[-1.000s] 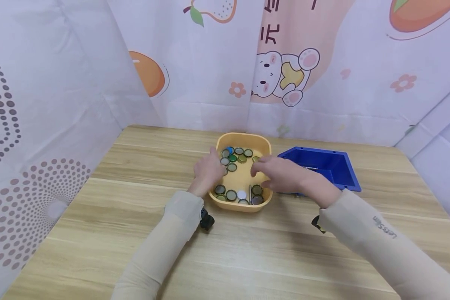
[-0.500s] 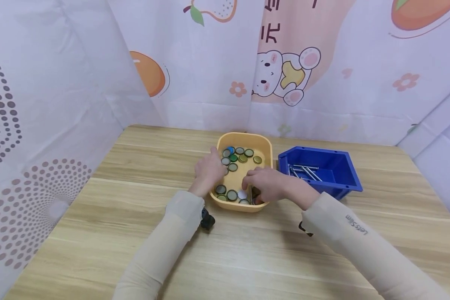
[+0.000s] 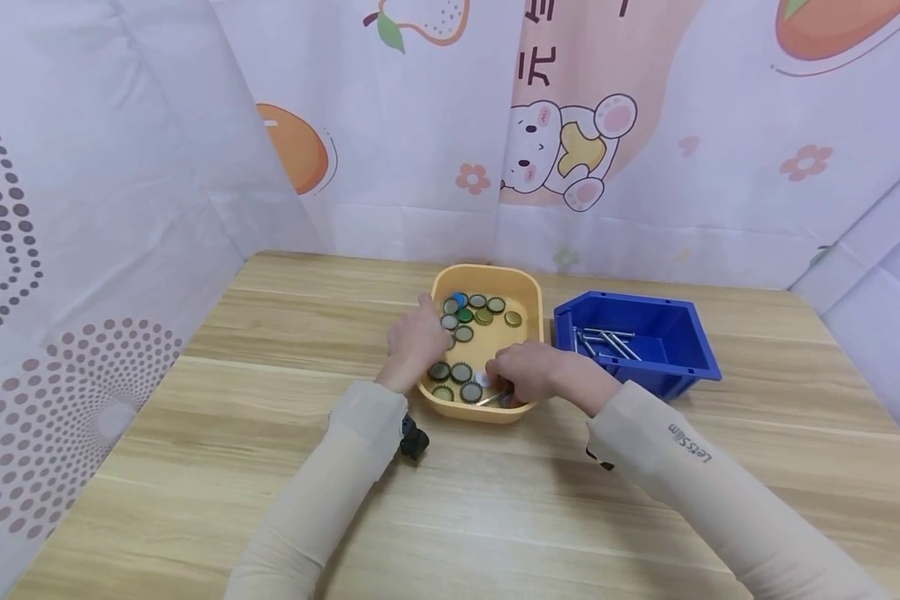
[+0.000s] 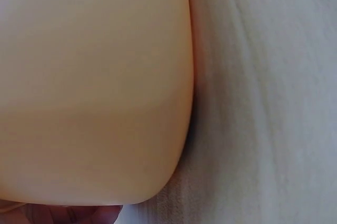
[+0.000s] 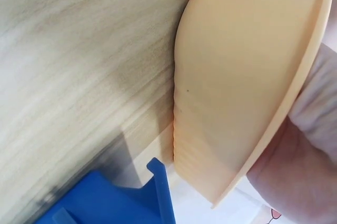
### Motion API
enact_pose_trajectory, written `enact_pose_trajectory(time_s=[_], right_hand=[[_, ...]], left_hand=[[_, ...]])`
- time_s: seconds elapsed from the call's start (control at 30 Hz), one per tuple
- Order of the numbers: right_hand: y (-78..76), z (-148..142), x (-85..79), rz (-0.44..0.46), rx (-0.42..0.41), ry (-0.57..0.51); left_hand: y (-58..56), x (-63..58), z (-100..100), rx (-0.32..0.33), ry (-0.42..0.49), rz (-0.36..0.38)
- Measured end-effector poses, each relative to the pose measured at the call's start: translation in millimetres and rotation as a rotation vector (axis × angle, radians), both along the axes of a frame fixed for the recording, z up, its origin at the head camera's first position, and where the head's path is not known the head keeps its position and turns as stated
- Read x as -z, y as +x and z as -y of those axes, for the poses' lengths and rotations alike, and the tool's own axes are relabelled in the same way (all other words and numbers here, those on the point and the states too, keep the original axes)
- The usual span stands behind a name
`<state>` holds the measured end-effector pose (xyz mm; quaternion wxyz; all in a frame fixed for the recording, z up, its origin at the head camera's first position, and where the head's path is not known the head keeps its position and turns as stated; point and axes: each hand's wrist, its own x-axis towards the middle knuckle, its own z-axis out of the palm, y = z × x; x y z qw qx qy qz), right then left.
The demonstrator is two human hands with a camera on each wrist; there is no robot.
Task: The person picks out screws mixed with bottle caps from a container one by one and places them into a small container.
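A yellow plastic basin [image 3: 487,343] stands on the table, holding several bottle caps [image 3: 471,392], mostly showing their grey insides, with a green and a blue one among them. My left hand [image 3: 417,340] grips its left rim. Over the near right corner, my right hand [image 3: 528,371] reaches in, fingers curled down at one end of a thin silvery screw [image 3: 489,400]. The screw slants among the caps, and its other end is hidden by the fingers. In the right wrist view, the right hand [image 5: 295,171] lies across the basin's rim.
To the right of the basin, a blue plastic bin [image 3: 678,333] holds several long metal screws [image 3: 618,343]. A patterned curtain [image 3: 390,167] hangs behind the wooden table [image 3: 285,333].
My right hand has moved left and down into the basin's near right corner. The screw has turned from upright in view to slanted, and nearby caps have shifted. The left hand stays put.
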<state>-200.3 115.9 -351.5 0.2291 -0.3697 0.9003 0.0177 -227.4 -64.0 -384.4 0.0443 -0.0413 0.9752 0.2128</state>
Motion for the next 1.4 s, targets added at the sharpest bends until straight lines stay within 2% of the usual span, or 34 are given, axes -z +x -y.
enact_pose_trajectory(time_s=[0.23,0.37,0.53,0.73,1.23,1.4], right_hand=[[4.5,1.7,1.3,-0.137,-0.064,-0.014],[7.9,0.9,1.9,-0.208,-0.071,-0.037],[9.6,-0.5,4.3,-0.271,-0.079,-0.062],[9.6,0.8,6.2,-0.333,-0.144,-0.059],[8.7,1.6,5.3,-0.132,-0.042,-0.118],[8.1,0.6,6.2,-0.107,-0.024,-0.137]], left_hand=[[-1.3,-0.1,1.5,-0.002,-0.027,-0.013],[-1.8,0.4,1.3,-0.001,-0.028,-0.014],[-2.4,1.0,1.0,-0.001,-0.028,-0.018],[-1.9,0.9,0.4,0.007,-0.031,-0.021],[-1.1,0.2,-2.1,0.01,-0.042,-0.025],[-1.3,1.5,-2.0,0.01,-0.043,-0.03]])
